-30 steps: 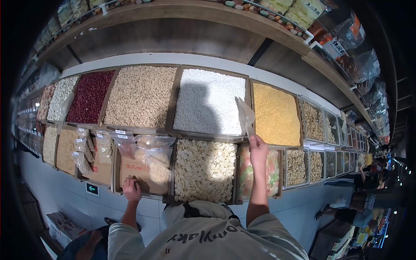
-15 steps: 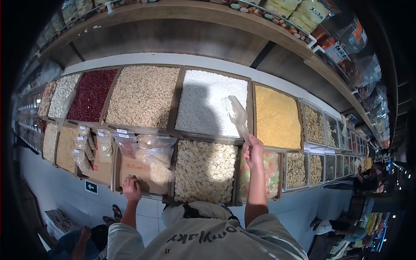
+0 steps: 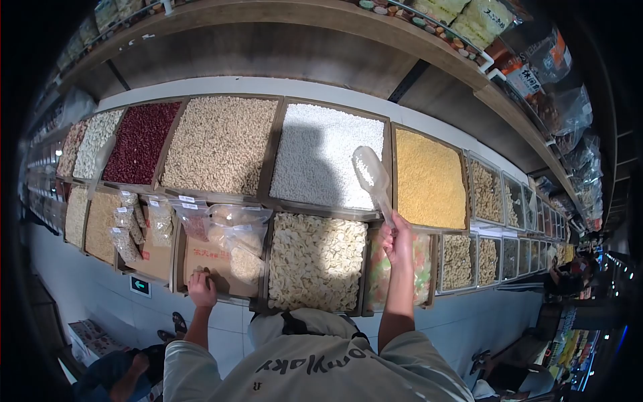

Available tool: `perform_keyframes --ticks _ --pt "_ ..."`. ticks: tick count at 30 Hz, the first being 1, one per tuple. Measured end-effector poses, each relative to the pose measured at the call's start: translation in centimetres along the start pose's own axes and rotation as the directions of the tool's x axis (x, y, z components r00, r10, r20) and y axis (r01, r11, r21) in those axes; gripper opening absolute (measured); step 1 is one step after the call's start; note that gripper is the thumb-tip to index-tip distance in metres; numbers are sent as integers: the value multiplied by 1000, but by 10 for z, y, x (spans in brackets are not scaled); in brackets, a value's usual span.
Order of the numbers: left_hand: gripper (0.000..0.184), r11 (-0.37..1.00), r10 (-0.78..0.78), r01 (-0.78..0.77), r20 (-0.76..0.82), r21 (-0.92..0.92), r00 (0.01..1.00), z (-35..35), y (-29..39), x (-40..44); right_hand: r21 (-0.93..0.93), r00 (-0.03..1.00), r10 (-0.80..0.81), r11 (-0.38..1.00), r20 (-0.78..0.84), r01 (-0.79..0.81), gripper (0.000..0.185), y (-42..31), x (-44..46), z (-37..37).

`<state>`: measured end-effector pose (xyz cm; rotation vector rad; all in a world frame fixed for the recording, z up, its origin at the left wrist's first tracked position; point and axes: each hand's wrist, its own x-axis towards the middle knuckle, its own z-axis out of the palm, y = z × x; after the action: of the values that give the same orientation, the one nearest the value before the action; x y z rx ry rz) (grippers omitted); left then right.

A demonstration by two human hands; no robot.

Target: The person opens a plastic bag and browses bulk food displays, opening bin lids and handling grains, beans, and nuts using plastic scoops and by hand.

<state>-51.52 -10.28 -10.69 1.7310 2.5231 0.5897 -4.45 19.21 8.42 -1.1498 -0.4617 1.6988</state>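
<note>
- Head view: bins (image 3: 273,151) were set edge to edge below a shelf (image 3: 268,15), with tiled floor (image 3: 224,331) in front.
- The scoop (image 3: 376,177) was held over white grains (image 3: 321,120) near a wooden rim (image 3: 390,157), its handle (image 3: 384,204) gripped by the right hand (image 3: 399,244).
- The left hand (image 3: 201,288) was curled at a tray's (image 3: 231,289) front edge; its hold could not be told.

That person's right hand (image 3: 400,242) grips a translucent scoop (image 3: 382,189) of white grains (image 3: 365,167) above the white-grain bin (image 3: 321,208); the left hand (image 3: 202,289) rests at a cardboard-lined box's (image 3: 226,280) edge.
</note>
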Motion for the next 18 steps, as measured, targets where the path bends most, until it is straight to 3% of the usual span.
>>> perform_keyframes --ticks 3,5,6,7,8,9,11,12,14,18 --pt "19 1000 19 -19 -14 8 1000 1 -1 0 -22 1000 -10 1000 -27 10 16 -1 -2 0" --pt "19 1000 -3 3 6 8 1000 0 -1 -1 -208 986 -120 974 -116 94 18 0 0 -3" --pt "19 1000 -3 3 7 7 1000 0 0 -1 -208 986 -120 974 -117 94 18 0 -1 0" --pt "19 1000 -9 9 7 -1 1000 0 0 0 -498 953 -287 843 -100 202 21 1 -1 4" --pt "18 1000 -14 14 8 -9 1000 0 0 -1 -737 900 -435 618 -33 271 24 3 -2 7" --pt "18 1000 -13 13 9 -10 1000 0 1 -1 -738 900 -435 618 -34 271 24 5 -5 12" --pt "18 1000 -26 26 26 9 999 -1 1 0 -842 773 -633 401 29 360 29 7 -10 22" --pt "18 1000 -27 27 25 10 999 -2 1 0 -842 774 -633 401 30 361 29 5 -11 23" --pt "17 1000 -7 7 11 8 1000 -2 1 0 -862 884 -467 434 36 264 37 2 -14 23" --pt "17 1000 -4 4 7 10 1000 -1 1 0 -830 927 -374 503 41 240 35 5 -15 25"
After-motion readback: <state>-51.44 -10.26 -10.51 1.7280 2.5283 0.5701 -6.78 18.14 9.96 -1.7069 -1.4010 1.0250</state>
